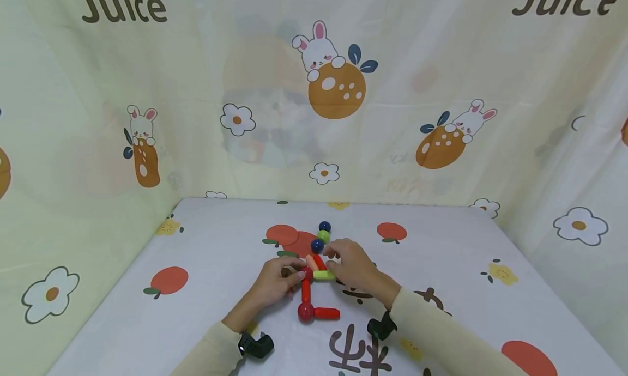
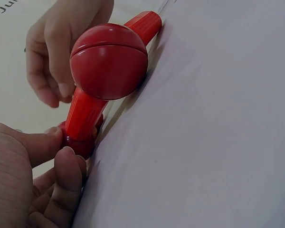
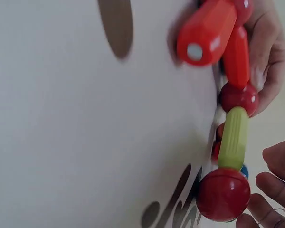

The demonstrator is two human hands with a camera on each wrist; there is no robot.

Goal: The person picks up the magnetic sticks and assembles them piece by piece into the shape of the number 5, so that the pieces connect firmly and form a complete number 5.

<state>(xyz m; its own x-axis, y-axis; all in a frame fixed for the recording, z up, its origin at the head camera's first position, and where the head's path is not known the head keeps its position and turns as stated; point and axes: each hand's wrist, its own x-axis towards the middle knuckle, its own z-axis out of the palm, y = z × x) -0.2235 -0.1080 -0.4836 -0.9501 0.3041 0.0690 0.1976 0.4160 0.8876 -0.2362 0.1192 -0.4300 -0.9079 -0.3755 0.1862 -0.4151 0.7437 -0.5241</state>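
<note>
A chain of magnetic rods and balls lies on the printed tablecloth (image 1: 216, 267). A large red ball (image 1: 306, 311) joins a flat red rod (image 1: 326, 313) to a second red rod (image 1: 306, 290) running away from me. That rod ends at a smaller red ball (image 2: 80, 142), which my left hand (image 1: 300, 275) pinches between thumb and finger. From there a green rod (image 1: 324, 275) leads right to another red ball (image 3: 223, 194). My right hand (image 1: 332, 261) curls its fingers (image 3: 275, 183) round that ball. A red rod (image 1: 319, 261) and an orange rod (image 1: 311, 260) lie between the hands.
Beyond the hands a blue ball (image 1: 317, 246), a green ball (image 1: 323, 236) and a dark blue ball (image 1: 324, 226) sit in a row. Cartoon-printed curtains (image 1: 314, 92) close in the table at the back and on both sides.
</note>
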